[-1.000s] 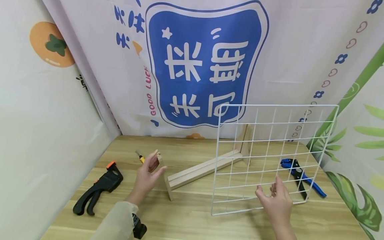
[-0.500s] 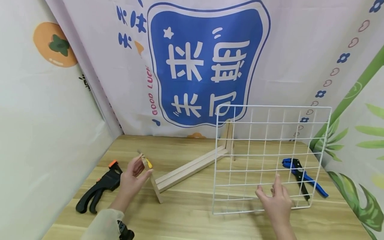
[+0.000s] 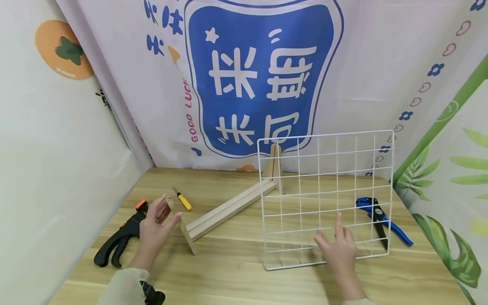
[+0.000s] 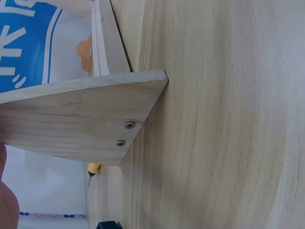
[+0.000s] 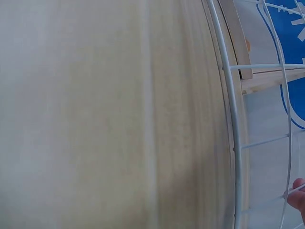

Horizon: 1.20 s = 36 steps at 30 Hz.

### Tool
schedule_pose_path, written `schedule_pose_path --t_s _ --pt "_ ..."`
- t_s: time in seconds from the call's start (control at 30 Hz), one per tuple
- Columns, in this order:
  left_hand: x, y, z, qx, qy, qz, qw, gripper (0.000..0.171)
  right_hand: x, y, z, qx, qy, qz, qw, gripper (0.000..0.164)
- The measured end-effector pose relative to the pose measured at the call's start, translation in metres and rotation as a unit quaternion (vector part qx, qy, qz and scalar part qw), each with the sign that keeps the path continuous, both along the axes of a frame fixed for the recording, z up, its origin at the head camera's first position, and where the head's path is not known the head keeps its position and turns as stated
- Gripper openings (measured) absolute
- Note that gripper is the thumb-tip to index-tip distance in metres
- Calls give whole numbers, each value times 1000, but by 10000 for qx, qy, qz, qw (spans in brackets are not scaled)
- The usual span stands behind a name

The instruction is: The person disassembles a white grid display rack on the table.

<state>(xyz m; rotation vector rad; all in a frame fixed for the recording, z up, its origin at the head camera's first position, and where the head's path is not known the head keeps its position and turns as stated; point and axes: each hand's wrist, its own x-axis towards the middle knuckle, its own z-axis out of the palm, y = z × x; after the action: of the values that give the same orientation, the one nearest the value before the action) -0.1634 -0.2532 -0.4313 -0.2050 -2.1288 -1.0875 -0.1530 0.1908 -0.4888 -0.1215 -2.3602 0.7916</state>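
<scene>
In the head view, my left hand (image 3: 152, 226) holds the upper part of a wooden stand's near end board (image 3: 187, 235), thumb on one side and fingers on the other. A grooved crossbar (image 3: 232, 209) runs from it to a second upright board (image 3: 272, 169) at the back. Two metal screw heads (image 4: 129, 125) show on the near end board in the left wrist view. My right hand (image 3: 339, 254) holds a white wire grid panel (image 3: 319, 173) upright, its bottom edge close to the table and its left side overlapping the back board. In the right wrist view, a fingertip (image 5: 298, 198) touches a wire.
A black clamp with orange tips (image 3: 122, 237) lies at the left, partly behind my left hand. Beyond it is a yellow-handled screwdriver (image 3: 184, 202). Blue-and-black pliers (image 3: 381, 216) lie at the right, partly behind the grid. A printed curtain (image 3: 366, 76) hangs behind the table.
My left hand has drawn the wooden stand leftward, uncovering the screwdriver. The grid panel has moved left and turned somewhat, still in my right hand.
</scene>
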Motion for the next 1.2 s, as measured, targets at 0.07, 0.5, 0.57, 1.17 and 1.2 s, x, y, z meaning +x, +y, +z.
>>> schedule_pose_path --t_s 0.07,0.5,0.57,1.17,1.2 --pt "0 -4 -1 10 -63 48 10000 68 -3 -2 0 -12 -11 -24 10000 77" --pt "8 -14 0 186 -519 580 9968 68 -20 -19 -15 -41 451 -311 9985 70" --pt "9 -14 -1 166 -602 639 9960 69 -23 -21 -18 40 758 -330 9966 67" --pt "18 -19 -3 44 -636 1041 9925 69 -36 -27 -21 174 863 -521 9948 62" --pt "20 -18 -2 58 -699 1057 9919 69 -36 -27 -21 147 716 -510 9960 62"
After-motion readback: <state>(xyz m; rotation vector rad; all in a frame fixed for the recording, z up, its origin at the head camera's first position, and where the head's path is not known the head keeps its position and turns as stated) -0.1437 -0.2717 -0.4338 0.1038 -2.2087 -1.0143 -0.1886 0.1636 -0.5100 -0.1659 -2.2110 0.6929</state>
